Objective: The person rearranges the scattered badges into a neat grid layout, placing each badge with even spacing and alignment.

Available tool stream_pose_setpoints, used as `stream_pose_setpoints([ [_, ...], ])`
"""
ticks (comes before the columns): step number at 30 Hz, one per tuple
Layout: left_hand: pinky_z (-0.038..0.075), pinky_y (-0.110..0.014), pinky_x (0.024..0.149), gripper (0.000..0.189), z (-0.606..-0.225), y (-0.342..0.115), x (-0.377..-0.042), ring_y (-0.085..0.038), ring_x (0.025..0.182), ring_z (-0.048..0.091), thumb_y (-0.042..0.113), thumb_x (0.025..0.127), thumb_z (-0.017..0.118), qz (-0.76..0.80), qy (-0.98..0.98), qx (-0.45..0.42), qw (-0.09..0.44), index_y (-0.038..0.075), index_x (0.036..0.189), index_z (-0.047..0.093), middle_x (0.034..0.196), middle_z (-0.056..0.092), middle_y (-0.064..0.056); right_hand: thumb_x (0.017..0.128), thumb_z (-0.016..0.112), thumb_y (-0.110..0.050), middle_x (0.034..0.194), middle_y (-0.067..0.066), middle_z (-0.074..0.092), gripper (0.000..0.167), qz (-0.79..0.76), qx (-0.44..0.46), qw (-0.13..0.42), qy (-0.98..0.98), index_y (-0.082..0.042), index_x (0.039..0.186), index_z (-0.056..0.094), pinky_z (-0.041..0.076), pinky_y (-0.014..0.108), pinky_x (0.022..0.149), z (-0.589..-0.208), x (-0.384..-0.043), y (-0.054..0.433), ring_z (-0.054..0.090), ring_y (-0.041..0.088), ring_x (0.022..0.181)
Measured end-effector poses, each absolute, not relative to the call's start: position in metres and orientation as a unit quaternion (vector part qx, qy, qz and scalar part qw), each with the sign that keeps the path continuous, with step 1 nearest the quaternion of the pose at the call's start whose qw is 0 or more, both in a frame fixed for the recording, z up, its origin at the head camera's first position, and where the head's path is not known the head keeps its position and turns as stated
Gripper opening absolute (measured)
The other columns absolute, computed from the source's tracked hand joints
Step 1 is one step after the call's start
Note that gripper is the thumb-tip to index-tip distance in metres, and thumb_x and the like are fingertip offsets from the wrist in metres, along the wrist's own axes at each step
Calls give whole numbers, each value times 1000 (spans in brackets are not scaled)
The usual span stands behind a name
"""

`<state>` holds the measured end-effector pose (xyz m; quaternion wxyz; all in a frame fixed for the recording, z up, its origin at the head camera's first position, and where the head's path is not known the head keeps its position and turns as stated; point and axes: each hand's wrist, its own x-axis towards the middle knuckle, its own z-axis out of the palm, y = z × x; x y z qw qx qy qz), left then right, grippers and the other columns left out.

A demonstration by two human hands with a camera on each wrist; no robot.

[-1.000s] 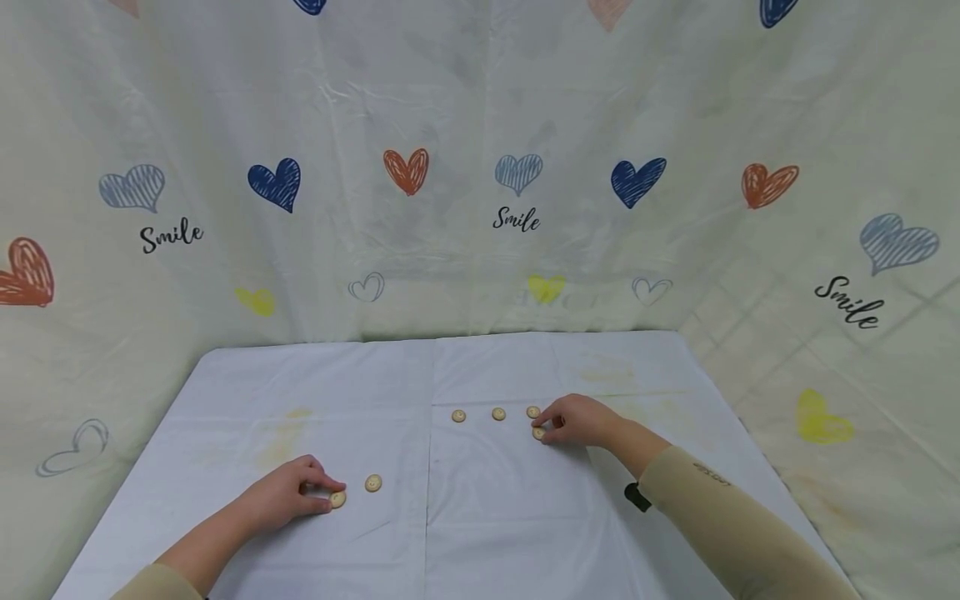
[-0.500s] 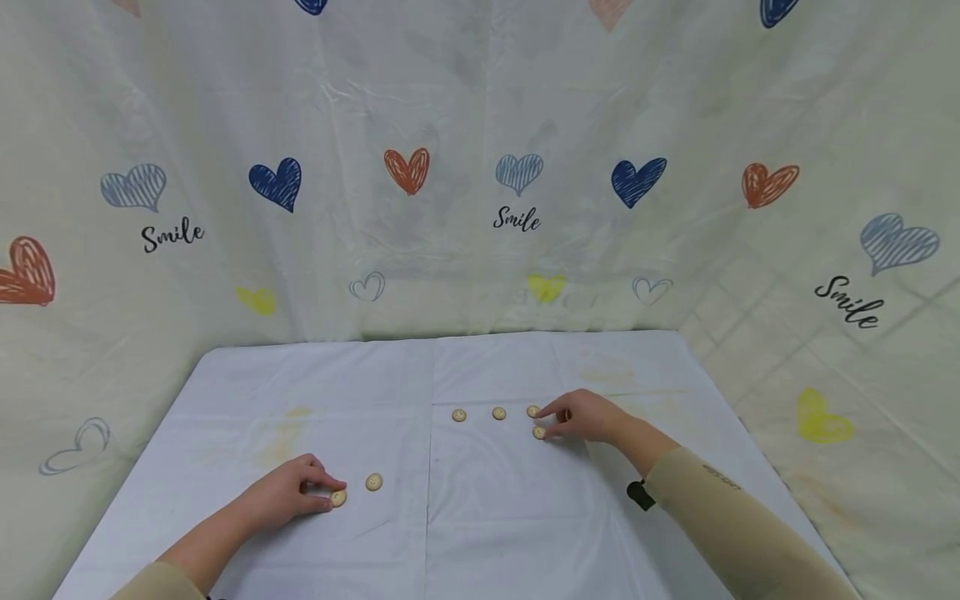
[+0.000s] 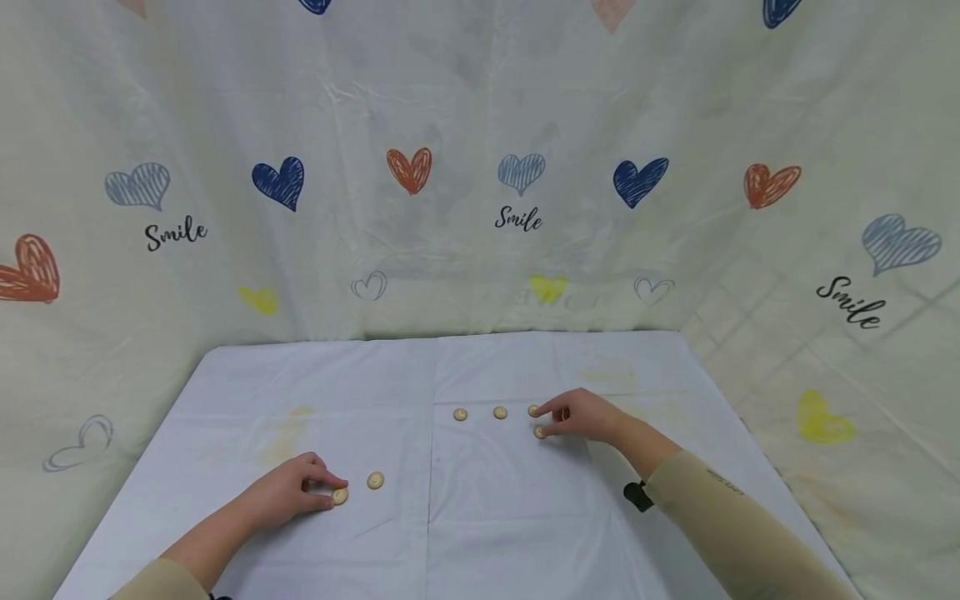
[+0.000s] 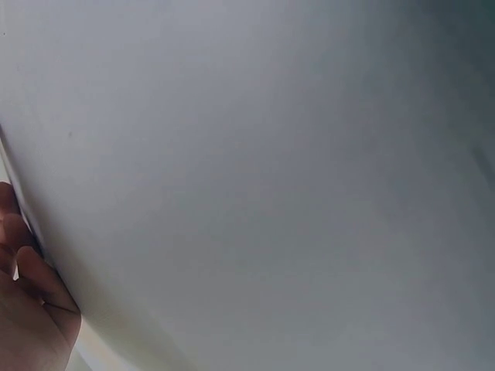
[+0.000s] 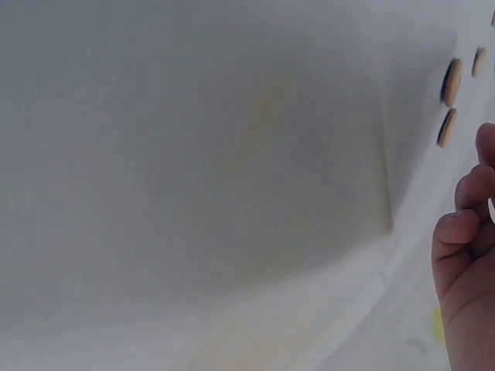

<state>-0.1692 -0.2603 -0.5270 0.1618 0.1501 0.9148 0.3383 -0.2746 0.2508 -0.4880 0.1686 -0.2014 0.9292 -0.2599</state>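
Observation:
Several round, pale wooden buttons lie on the white cloth. My left hand (image 3: 290, 493) pinches one button (image 3: 340, 497) at the near left between thumb and index finger; another button (image 3: 376, 480) lies just to its right. Farther back, my right hand (image 3: 585, 414) is spread, its index fingertip at the upper button (image 3: 533, 411) and its thumb tip at the lower button (image 3: 539, 432). A middle button (image 3: 500, 412) and a left button (image 3: 461, 414) continue the upper row. Two buttons (image 5: 452, 83) show side-on beyond the fingers in the right wrist view. The left wrist view shows only fingers (image 4: 39, 282) and cloth.
The white cloth (image 3: 480, 533) covers a table whose far edge meets a hanging curtain (image 3: 450, 242) printed with hearts and "Smile". Faint yellow stains (image 3: 283, 437) mark the cloth. A dark band (image 3: 639, 497) sits at the right wrist.
My right hand's index finger has lifted away from the lower button and moved back to the upper one, widening the gap from the thumb. The left hand stays on its button.

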Motion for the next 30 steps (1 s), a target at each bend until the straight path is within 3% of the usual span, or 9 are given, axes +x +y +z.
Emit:
stream_pose_setpoints([
  [3, 40, -25, 70, 26, -525, -260, -168, -9, 80, 48, 33, 79, 82, 338, 915, 153, 161, 28, 105, 79, 93, 54, 6, 85, 80, -33, 80, -7, 62, 33, -276, -221, 174, 919, -23, 116, 76, 44, 30, 64, -489, -272, 242, 53, 13, 72],
  [11, 41, -25, 69, 27, -522, -258, -167, -8, 78, 48, 33, 81, 81, 352, 907, 161, 163, 25, 106, 79, 93, 54, 4, 84, 80, -34, 78, -10, 62, 32, -279, -263, 185, 905, -26, 115, 76, 46, 28, 65, -490, -270, 202, 54, 11, 72],
  [23, 40, -25, 69, 27, -526, -259, -169, -8, 79, 47, 33, 80, 82, 355, 906, 163, 164, 26, 106, 79, 93, 54, 4, 84, 80, -35, 78, -13, 62, 32, -268, -338, 197, 880, -32, 115, 76, 45, 23, 67, -496, -266, 121, 54, 5, 72],
  [30, 41, -25, 70, 27, -526, -258, -169, -9, 80, 48, 32, 79, 83, 355, 907, 158, 165, 27, 105, 79, 93, 55, 3, 85, 79, -35, 75, -16, 62, 31, -258, -389, 192, 863, -29, 116, 76, 44, 20, 65, -496, -258, 74, 52, 2, 68],
])
